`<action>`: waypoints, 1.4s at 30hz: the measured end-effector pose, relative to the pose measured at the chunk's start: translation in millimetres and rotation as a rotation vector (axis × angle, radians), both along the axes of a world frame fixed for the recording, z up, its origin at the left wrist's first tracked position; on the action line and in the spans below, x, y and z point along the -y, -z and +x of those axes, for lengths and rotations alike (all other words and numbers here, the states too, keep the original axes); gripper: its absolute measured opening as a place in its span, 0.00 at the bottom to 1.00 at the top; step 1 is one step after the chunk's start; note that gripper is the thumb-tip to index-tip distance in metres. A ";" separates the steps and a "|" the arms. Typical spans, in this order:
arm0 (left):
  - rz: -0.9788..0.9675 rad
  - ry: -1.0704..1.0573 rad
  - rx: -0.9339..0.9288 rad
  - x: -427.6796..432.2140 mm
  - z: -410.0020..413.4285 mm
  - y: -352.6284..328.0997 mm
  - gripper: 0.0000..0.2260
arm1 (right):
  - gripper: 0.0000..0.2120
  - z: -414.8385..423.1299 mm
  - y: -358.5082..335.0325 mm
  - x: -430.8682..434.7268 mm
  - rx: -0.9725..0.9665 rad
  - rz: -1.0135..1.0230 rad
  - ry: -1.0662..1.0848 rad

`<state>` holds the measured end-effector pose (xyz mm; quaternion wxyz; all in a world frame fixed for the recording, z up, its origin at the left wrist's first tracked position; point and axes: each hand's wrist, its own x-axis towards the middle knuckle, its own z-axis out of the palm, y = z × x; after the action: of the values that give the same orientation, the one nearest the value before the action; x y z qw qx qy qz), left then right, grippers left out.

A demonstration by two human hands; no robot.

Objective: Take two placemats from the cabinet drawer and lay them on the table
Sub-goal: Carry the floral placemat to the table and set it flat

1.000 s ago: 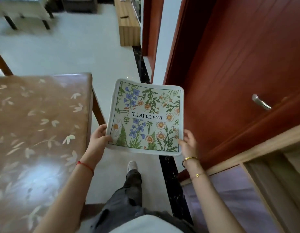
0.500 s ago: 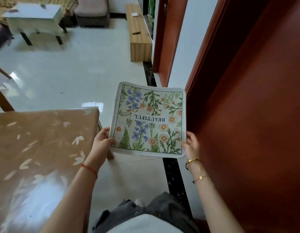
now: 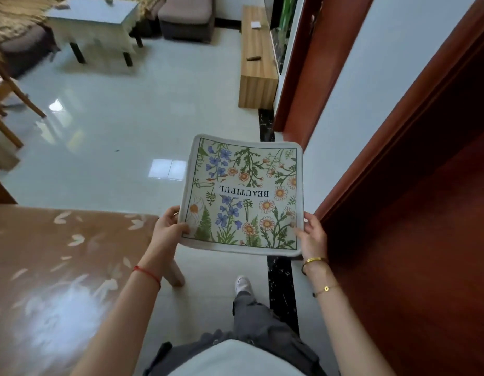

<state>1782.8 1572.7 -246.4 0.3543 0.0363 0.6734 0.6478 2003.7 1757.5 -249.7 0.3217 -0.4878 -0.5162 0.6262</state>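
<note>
A square placemat [image 3: 243,194] with a floral print and the word BEAUTIFUL is held flat in the air over the floor. My left hand [image 3: 167,229] grips its near left corner and my right hand [image 3: 313,236] grips its near right corner. Whether more than one mat is in the stack I cannot tell. The brown table [image 3: 53,267] with a leaf pattern lies to the left, its corner just below my left hand. The cabinet drawer is out of view.
A dark red wooden cabinet or door [image 3: 414,213] stands close on the right. Ahead are a glossy tiled floor [image 3: 132,118], a low wooden bench [image 3: 255,58], a small covered table [image 3: 94,25] and a wooden chair [image 3: 4,104] at the left.
The view has lifted and turned away from the open drawer toward the room. The placemat stays in both hands, and the table now sits lower left in view.
</note>
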 end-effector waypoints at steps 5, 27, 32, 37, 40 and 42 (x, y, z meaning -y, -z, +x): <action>0.018 -0.033 0.025 -55.6 -41.2 -8.1 0.19 | 0.17 -53.6 -0.9 -74.0 0.031 0.013 -0.073; 0.053 -0.477 0.010 -154.0 -310.2 -4.1 0.13 | 0.15 -413.8 -6.4 -237.1 -0.002 0.056 -0.523; 0.062 -0.561 -0.011 -152.7 -398.8 -11.9 0.16 | 0.16 -519.6 -16.9 -243.5 -0.007 0.086 -0.592; 0.049 -0.656 -0.016 -147.4 -466.9 -18.6 0.15 | 0.15 -612.3 -23.7 -240.2 -0.024 0.097 -0.650; 0.041 -0.712 -0.009 -139.8 -496.5 -21.1 0.15 | 0.14 -658.0 -24.3 -235.6 -0.025 0.081 -0.704; 0.036 -0.763 -0.004 -134.1 -514.9 -22.8 0.17 | 0.14 -688.2 -23.0 -231.5 -0.020 0.074 -0.750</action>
<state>1267.8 1706.8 -223.6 0.0858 -0.2094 0.6279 0.7447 1315.4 1989.0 -226.6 0.0924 -0.2467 -0.6781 0.6861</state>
